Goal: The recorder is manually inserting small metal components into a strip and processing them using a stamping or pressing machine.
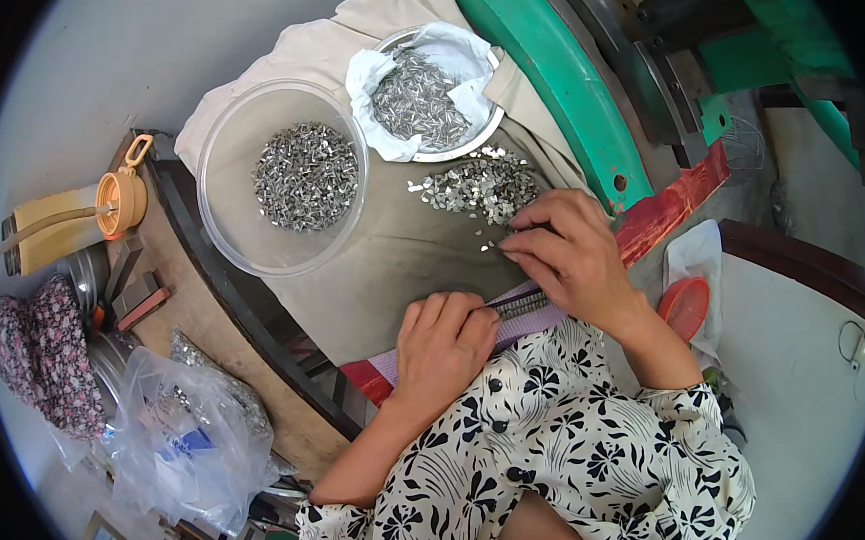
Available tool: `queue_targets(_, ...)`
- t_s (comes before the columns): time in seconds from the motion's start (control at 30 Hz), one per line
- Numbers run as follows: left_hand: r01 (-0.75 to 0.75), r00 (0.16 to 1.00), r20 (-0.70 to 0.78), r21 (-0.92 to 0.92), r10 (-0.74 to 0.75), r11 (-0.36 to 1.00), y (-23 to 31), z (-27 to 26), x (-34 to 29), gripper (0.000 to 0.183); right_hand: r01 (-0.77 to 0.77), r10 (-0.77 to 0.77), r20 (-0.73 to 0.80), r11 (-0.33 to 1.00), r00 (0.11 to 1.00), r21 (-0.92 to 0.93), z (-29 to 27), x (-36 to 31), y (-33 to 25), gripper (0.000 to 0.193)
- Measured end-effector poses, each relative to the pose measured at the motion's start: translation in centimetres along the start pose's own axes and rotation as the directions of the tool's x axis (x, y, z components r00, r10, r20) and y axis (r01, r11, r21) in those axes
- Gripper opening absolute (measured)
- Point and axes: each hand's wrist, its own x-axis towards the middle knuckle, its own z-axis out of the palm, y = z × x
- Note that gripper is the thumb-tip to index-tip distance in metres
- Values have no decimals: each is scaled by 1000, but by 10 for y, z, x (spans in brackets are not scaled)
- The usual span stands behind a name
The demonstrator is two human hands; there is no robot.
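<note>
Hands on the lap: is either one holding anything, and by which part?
The left hand grips a dark narrow strip by its near end. The right hand pinches a small metal piece at its fingers; the exact hold is hidden.

small silver metal pieces point(485, 184) lie heaped loose on beige cloth point(393, 262)

Before us, a clear bowl point(281, 175) of metal clips point(306, 176) sits left of a lined metal bowl point(430, 91). A loose pile of clips point(483, 184) lies right of it on our cloth-covered table point(393, 262). Our hands rest nearest us.
</note>
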Motion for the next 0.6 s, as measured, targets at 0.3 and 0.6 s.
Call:
queue_targets(0.3, 41, 999, 24, -13, -41, 999, -1, -3, -7, 32, 96, -95, 22, 994, 995, -57, 18, 13, -7, 16)
queue_targets(0.6, 122, 992, -9, -54, -123, 991, -6, -13, -16, 27, 65, -65, -1, 998, 998, 0, 20, 5, -8, 20)
